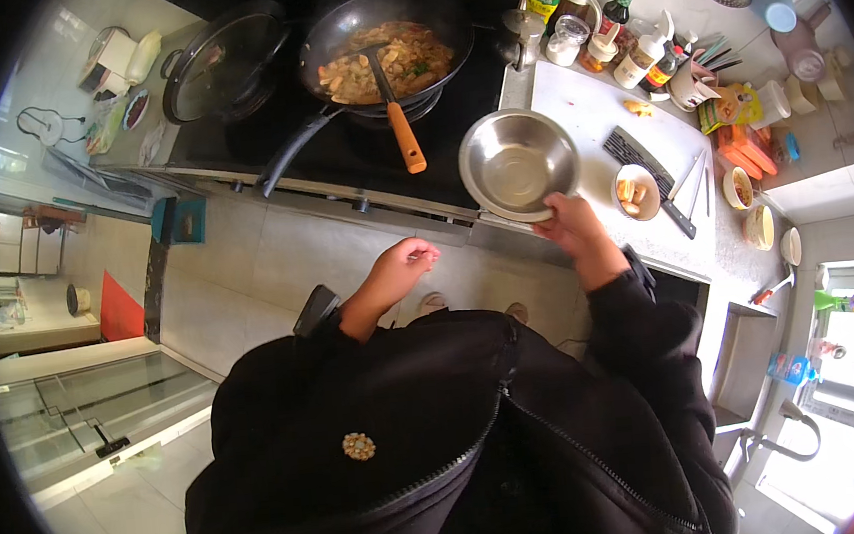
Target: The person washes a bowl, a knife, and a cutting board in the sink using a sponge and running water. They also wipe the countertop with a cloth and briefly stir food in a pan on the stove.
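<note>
My right hand (571, 233) grips the near rim of a stainless steel bowl (520, 162), which looks empty apart from a slight sheen at its bottom. The bowl is over the edge between the black cooktop and the white cutting board (573, 112). In front of my body, over the floor, my left hand (400, 265) has its fingers curled with nothing seen in them. A wok (326, 30) on the cooktop holds cooked food (417, 49) in sauce. A spatula (405, 137) rests in it, wooden handle towards me.
A glass lid (223, 65) lies left of the wok. On the cutting board are a cleaver (638, 160), a smaller knife (687, 179) and a small bowl (646, 208) of pale pieces. Several seasoning bottles (636, 62) line the wall. A sink (743, 362) is at right.
</note>
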Demonstrator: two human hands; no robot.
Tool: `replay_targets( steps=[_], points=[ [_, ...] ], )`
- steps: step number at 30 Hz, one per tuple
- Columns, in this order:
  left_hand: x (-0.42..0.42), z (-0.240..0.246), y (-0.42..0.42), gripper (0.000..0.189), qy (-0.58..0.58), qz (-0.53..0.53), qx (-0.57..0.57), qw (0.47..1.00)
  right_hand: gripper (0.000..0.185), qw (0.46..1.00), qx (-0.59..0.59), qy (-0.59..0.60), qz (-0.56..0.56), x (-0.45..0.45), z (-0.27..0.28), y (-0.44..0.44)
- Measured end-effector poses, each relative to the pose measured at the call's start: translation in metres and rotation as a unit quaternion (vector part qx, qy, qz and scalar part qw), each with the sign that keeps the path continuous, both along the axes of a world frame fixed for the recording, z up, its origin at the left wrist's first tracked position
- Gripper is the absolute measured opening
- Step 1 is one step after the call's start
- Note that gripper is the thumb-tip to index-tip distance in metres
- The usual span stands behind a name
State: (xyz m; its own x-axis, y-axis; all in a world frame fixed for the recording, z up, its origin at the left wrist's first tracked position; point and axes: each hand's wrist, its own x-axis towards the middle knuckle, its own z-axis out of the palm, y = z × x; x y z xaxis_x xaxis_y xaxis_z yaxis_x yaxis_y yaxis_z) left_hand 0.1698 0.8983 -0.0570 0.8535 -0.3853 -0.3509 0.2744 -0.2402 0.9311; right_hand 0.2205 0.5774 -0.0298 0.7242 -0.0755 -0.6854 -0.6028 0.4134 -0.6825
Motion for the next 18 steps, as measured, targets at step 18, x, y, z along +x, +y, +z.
replay_targets(
  steps=[18],
  points=[
    [0.005,0.012,0.001,0.016,0.087,-0.031,0.015,0.996,0.048,0.994,0.079,0.065,-0.045,0.036,-0.068,0.061]
  ],
)
